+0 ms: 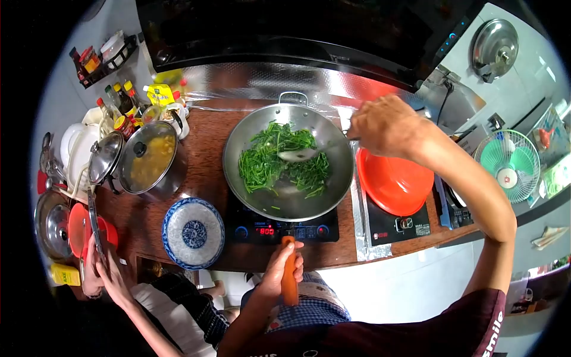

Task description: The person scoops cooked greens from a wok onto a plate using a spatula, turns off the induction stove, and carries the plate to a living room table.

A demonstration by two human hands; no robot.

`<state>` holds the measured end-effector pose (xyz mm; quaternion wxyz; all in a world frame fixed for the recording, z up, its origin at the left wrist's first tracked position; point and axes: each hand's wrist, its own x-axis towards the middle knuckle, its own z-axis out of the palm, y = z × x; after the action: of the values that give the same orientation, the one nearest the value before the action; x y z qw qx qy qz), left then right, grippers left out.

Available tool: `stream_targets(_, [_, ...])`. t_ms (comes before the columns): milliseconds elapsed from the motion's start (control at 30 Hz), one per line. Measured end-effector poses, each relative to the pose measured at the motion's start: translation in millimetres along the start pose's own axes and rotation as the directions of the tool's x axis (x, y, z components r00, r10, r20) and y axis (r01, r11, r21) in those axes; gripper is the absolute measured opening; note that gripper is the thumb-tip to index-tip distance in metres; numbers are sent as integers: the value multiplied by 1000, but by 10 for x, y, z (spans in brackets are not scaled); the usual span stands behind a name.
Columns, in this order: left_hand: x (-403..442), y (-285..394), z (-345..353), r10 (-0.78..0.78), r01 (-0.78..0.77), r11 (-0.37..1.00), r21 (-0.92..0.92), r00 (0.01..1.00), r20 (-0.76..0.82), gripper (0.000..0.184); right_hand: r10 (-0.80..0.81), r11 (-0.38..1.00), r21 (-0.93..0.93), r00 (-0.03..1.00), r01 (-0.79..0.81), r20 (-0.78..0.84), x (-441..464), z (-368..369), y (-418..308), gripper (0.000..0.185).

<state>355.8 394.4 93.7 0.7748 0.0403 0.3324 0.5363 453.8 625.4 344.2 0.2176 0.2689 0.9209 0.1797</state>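
My left hand [278, 271] is closed round the orange handle [289, 279] of a steel wok [335, 175]. The wok sits on an induction cooker [242, 233] with a lit red display. Chopped leafy greens [259, 157] lie in the wok, dark and wilted. Over the wok's right rim, my right hand [383, 127] grips the handle end of a metal spatula [299, 155]. Its blade rests among the greens; my fist hides most of the handle's end. Below my right forearm lies a red plastic basin or cover [395, 184], on a second cooker [386, 229].
A blue-and-white plate [193, 234] and a lidded pot [151, 160] stand left of the wok. Sauce bottles [125, 101] crowd the back left. Another person's hands [107, 273] hold a dark flat object at far left. A fan [507, 163] stands right; a range hood [297, 35] hangs above.
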Motion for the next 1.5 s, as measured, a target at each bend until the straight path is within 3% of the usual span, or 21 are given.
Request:
stream_targets(67, [15, -10, -23, 4, -4, 1000, 8, 1000, 10, 37, -4, 994, -111, 998, 11, 62, -130, -94, 56, 18])
stream_targets(167, [21, -13, -10, 9, -9, 1000, 24, 1000, 7, 37, -168, 978, -128, 986, 164, -19, -264, 16, 176, 18])
stream_targets(200, [18, -14, -5, 12, -12, 1000, 28, 1000, 2, 37, -38, 989, -136, 981, 64, 191, -247, -108, 59, 19])
stream_targets(333, [10, -19, -2, 24, -24, 1000, 11, 1000, -4, 36, -50, 940, -325, 982, 108, 182, -219, 3, -296, 20])
stream_targets(367, [2, -11, 11, 18, -18, 1000, -8, 1000, -8, 35, 65, 959, -281, 951, 24, 303, -112, -22, -386, 21])
stream_targets(533, [-10, 13, -18, 1, -1, 999, -37, 1000, -1, 32, 165, 961, -233, 985, -149, 54, 281, 511, -301, 24])
stream_targets(633, [6, -4, -61, -2, 4, 999, -46, 999, 32, 31, -6, 972, -232, 978, -43, -207, 387, 604, -188, 16])
stream_targets(767, [25, 8, -78, -5, 7, 999, -43, 999, 48, 29, 53, 961, -243, 953, -130, -298, 194, 647, -286, 13])
stream_targets(800, [29, 6, -84, -10, 12, 999, -40, 999, 44, 29, 96, 974, -181, 974, -135, -207, 68, 491, -317, 17])
stream_targets(900, [14, 26, -83, -23, 25, 998, -50, 999, 37, 29, 109, 961, -244, 988, -133, -109, -112, 335, -228, 22])
stream_targets(1033, [6, 59, -89, -10, 8, 999, 53, 999, 34, 30, 197, 940, -255, 972, -225, -131, -184, 252, -122, 7])
stream_targets(1133, [-1, 69, -75, -6, 5, 999, 51, 1000, 26, 30, 203, 927, -324, 979, -190, 5, -143, 151, -165, 9])
stream_targets(1233, [-9, 63, -76, -12, 11, 999, 39, 1000, 17, 30, 131, 899, -417, 991, -131, -29, -61, 143, -322, 10])
stream_targets(1267, [-3, 64, -78, -11, 10, 999, 33, 1000, 17, 30, 225, 915, -369, 965, -161, 137, 82, 108, -380, 11])
stream_targets(1300, [3, 59, -80, -14, 13, 1000, 27, 1000, 20, 30, 283, 920, -333, 938, -207, 199, 170, 120, -437, 13])
stream_targets(1367, [6, 46, -100, -13, 13, 1000, 8, 1000, 21, 30, 303, 905, -352, 943, -239, 137, 290, 231, -531, 15])
stream_targets(1467, [-2, 60, -100, 3, -3, 1000, -15, 1000, 27, 30, 214, 901, -408, 970, -150, 117, 378, 219, -613, 18])
stream_targets(1500, [-6, 60, -99, -4, 4, 1000, -17, 1000, 17, 30, 188, 905, -397, 981, -156, 42, 402, 256, -615, 16])
